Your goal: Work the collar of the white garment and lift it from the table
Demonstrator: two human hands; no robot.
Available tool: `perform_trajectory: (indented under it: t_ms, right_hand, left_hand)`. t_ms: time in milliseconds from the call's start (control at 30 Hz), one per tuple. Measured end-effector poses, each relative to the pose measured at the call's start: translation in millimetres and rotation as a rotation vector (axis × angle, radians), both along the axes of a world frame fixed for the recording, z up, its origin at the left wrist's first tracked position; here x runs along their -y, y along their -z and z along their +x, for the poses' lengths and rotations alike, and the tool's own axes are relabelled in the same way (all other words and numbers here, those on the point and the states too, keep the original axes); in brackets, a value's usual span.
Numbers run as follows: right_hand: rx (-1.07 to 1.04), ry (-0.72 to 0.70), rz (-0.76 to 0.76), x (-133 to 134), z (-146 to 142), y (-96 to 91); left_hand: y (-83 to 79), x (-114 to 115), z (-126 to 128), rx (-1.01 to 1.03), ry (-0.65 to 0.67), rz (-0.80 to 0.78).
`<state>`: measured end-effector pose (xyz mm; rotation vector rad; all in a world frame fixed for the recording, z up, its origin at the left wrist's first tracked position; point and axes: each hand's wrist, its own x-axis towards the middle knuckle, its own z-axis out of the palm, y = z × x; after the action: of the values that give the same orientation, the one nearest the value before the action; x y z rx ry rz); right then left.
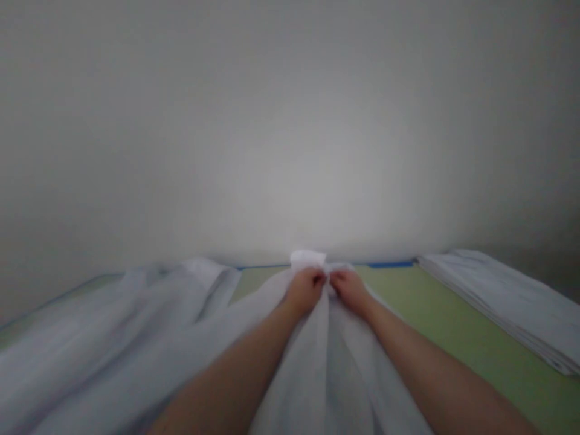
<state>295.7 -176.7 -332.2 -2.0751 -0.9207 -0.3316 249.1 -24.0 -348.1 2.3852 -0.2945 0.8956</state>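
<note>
Both my arms reach forward over a thin white fabric sheet (326, 362) that lies gathered along the green table (453, 332). My left hand (304, 290) and my right hand (350, 289) sit side by side at the far end, fingers closed, each pinching the bunched top edge of the sheet. A small tuft of the white fabric (308, 258) sticks up just beyond the knuckles. The picture is blurred.
More loose white fabric (113, 326) lies spread over the left of the table. A flat stack of folded white sheets (502, 302) rests at the right. A blue strip (389, 264) runs along the table's far edge against a plain pale wall (290, 121).
</note>
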Motion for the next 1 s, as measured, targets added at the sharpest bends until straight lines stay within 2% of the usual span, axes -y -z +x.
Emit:
perform_trajectory:
  t_ms: [133, 333, 467, 667, 1000]
  right_hand:
    - [-0.07, -0.002, 0.055, -2.8, 1.3, 3.0]
    - [0.02, 0.073, 0.08, -2.8, -1.2, 8.4]
    - [0.083, 0.067, 0.032, -4.2, -5.7, 10.5]
    - [0.099, 0.095, -0.002, -5.2, -11.5, 11.2]
    - [0.06, 0.067, 0.074, -7.1, -10.0, 13.7]
  left_hand:
    - [1.4, 0.6, 0.7, -0.02, 0.047, -0.079]
    - [4.3, 5.3, 0.5, -0.092, 0.144, -0.293]
    - [7.3, 6.6, 2.4, -0.142, 0.079, -0.38]
    - [11.2, 3.6, 7.9, -0.197, -0.025, -0.327]
    - [12.7, 3.2, 5.7, -0.183, -0.013, -0.282]
